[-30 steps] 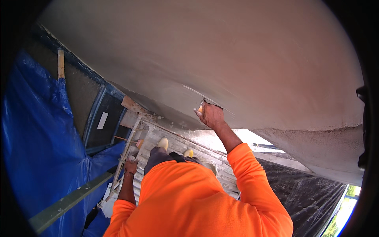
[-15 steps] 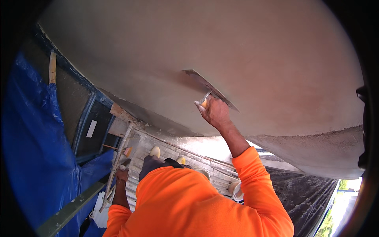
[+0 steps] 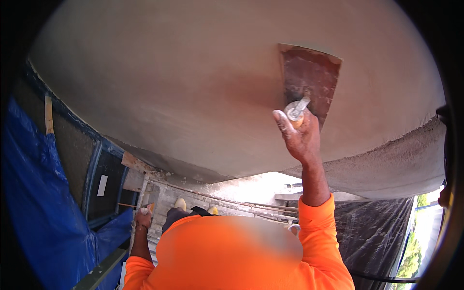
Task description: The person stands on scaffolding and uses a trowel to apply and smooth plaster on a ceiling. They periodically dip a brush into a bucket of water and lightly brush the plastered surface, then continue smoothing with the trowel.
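Trowel (image 3: 309, 77) up at the wall (image 3: 183, 82), right hand (image 3: 304, 140) wrapped round its handle (image 3: 296, 122)

My right hand is raised in front of me, fingers curled round the handle, while the thumb (image 3: 282, 121) stands out to the left of it, coated grey toward the tip. The handle's round end faces back toward me. The trowel's blade, reddish brown and smeared, reaches above my hand with its broad face toward the wall; I cannot tell whether it touches along every edge. The wall is grey-brown, curved and smooth, and at the right it meets a rough ledge (image 3: 386, 169).

My left hand (image 3: 143, 220) is down low, well apart from the trowel, beside a pipe (image 3: 141, 195). Its fingers look curled about something with a pale end (image 3: 144, 210), too small for me to tell what, or how firm the grip is. An orange thing (image 3: 152, 208) shows just beside it.

Below me, pale shoes (image 3: 180, 203) stand on boards (image 3: 198, 197). A blue tarp (image 3: 48, 208) hangs at the left, near a dark panel (image 3: 112, 186) bearing a white strip (image 3: 102, 185). A green beam (image 3: 104, 270) crosses the lower left; a dark sheet (image 3: 372, 227) spreads beyond my right sleeve (image 3: 319, 227).
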